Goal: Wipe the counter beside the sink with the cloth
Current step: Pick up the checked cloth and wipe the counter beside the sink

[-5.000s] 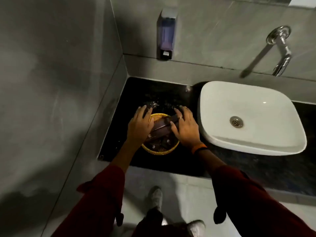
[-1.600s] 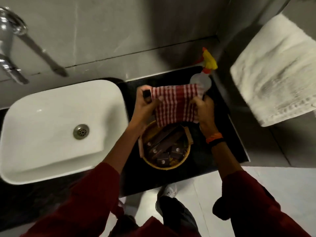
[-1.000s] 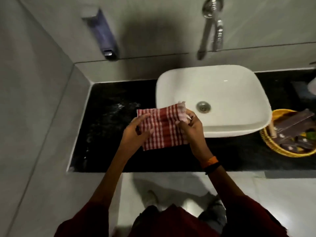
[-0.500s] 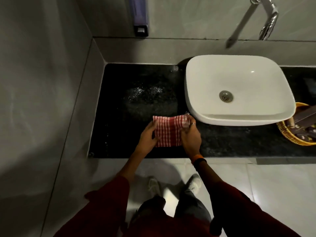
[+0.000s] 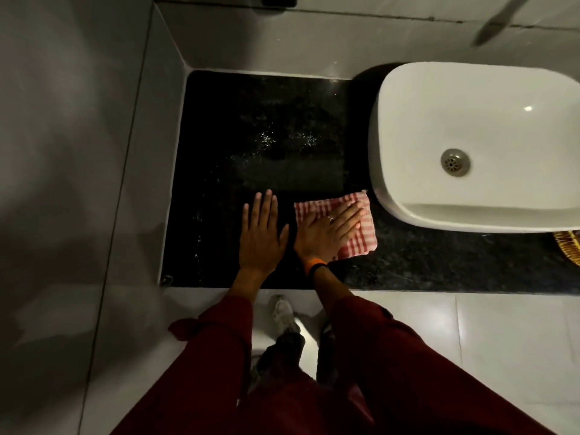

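Note:
A folded red-and-white checked cloth [image 5: 361, 237] lies flat on the black counter [image 5: 257, 158], just left of the white sink [image 5: 470, 146]. My right hand [image 5: 326, 230] presses flat on the cloth, fingers stretched out toward the sink. My left hand [image 5: 262, 233] rests flat on the bare counter beside it, fingers together and holding nothing. Fine white specks or droplets show on the counter farther back.
Grey tiled walls close the counter on the left and at the back. A yellow woven basket [image 5: 569, 249] peeks in at the right edge, past the sink. The counter's front edge runs just below my wrists, with pale floor tiles and my shoes beneath.
Both hands held the cloth above the counter half a second ago. Now the cloth lies flat near the sink under my right palm, and my left hand has let go and rests on the counter.

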